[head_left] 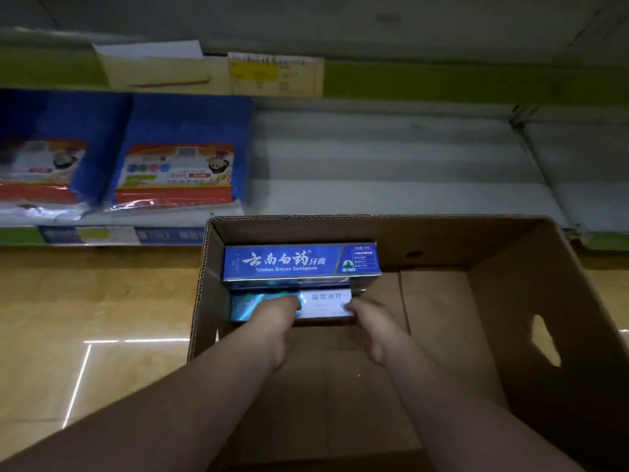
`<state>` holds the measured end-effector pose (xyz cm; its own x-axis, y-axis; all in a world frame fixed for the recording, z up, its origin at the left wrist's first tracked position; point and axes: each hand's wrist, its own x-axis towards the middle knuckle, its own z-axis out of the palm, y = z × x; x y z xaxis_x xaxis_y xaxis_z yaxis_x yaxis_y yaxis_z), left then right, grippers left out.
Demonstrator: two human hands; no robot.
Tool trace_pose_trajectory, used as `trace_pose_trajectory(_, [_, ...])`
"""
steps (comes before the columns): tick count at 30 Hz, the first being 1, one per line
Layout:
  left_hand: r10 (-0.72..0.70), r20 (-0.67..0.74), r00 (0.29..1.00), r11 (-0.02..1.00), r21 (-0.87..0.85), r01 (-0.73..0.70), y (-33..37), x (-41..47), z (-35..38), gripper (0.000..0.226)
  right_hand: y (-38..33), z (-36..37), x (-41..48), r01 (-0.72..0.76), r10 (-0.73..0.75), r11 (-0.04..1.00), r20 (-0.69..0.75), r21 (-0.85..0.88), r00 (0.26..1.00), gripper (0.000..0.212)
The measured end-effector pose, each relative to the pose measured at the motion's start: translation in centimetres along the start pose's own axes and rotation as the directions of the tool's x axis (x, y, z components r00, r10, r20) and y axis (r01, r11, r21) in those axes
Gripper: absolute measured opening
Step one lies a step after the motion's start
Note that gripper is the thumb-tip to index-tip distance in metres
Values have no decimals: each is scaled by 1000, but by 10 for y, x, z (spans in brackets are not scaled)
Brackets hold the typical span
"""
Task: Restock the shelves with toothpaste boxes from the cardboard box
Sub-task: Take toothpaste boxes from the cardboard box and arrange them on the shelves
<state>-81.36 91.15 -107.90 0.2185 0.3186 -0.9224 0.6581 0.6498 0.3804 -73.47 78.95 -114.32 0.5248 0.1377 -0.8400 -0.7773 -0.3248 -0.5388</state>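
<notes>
An open brown cardboard box [510, 267] stands on the floor in front of the shelf. In its far left corner lies a blue toothpaste box [299, 262] with white lettering, stacked on others. In front of it sits a shiny silver-blue toothpaste box [323, 301]. My left hand [280, 321] grips that shiny box at its left part, thumb on top. My right hand [369, 323] holds its right end. Both hands are inside the cardboard box.
A white lower shelf [391, 172] runs behind the cardboard box. Two blue plastic packets [180, 158] lie on its left part. Price tags [275, 74] hang on the green strip of the shelf above. A glossy yellow floor [85, 318] lies to the left.
</notes>
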Motion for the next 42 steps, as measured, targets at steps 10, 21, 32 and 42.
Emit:
trace_pose_trajectory(10, [-79,-76,994,996,33,82,-6,18,-32,12,-2,13,8,-53,61,997,134,-60,989,15])
trace_pose_trajectory(21, [-143,45,989,990,-5,143,-9,21,-28,52,-8,11,8,-143,100,982,300,124,949,17])
trace_pose_trajectory(32, [-185,76,980,981,73,179,-15,17,-14,76,-34,-69,-2,-109,96,993,270,34,958,37])
trace_pose_trajectory(42, [-1,390,921,978,192,-80,-8,-19,14,66,-35,-134,-32,-138,60,965,327,221,943,92])
